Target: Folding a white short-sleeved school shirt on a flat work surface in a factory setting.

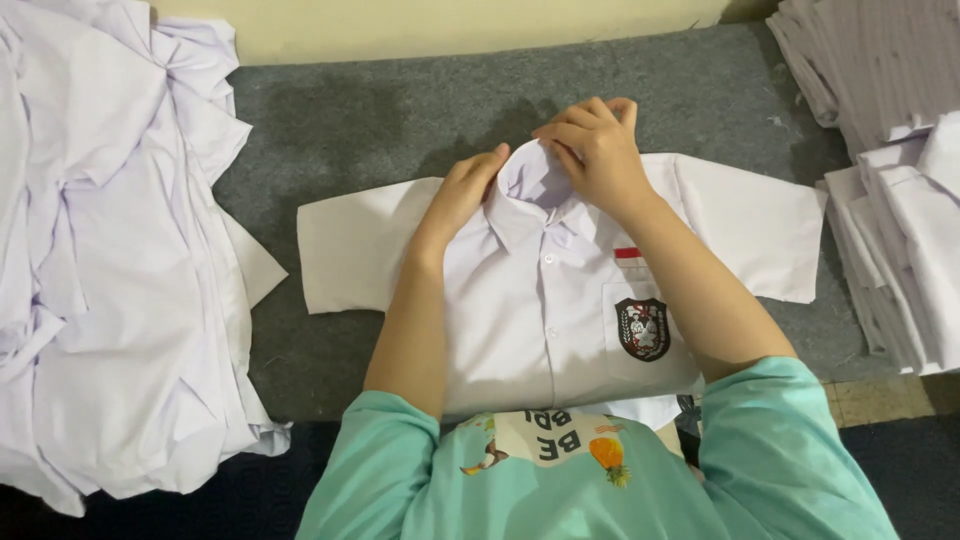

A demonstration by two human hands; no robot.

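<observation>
Shirt [545,300]: white, short-sleeved, lying front up and buttoned on the grey mat [380,110], both sleeves spread out flat to the sides, collar end away from me
Collar [530,175]: standing up at the far end of the shirt, between my two hands
Left hand [465,190]: my grip lies on the left side of the collar, fingers pressed together along its edge, touching the cloth; I cannot tell whether it pinches the cloth
Right hand [595,150]: my grip is curled over the right side of the collar, fingers bent and narrow, holding the collar's edge
Chest pocket [640,325]: on the shirt beside my right forearm, with a dark shield badge and a small red and white strip above it
Loose pile [110,260]: crumpled white shirts heaped at the left, well apart from my hands
Folded stack [900,200]: white shirts piled at the right, just beside the right sleeve
</observation>
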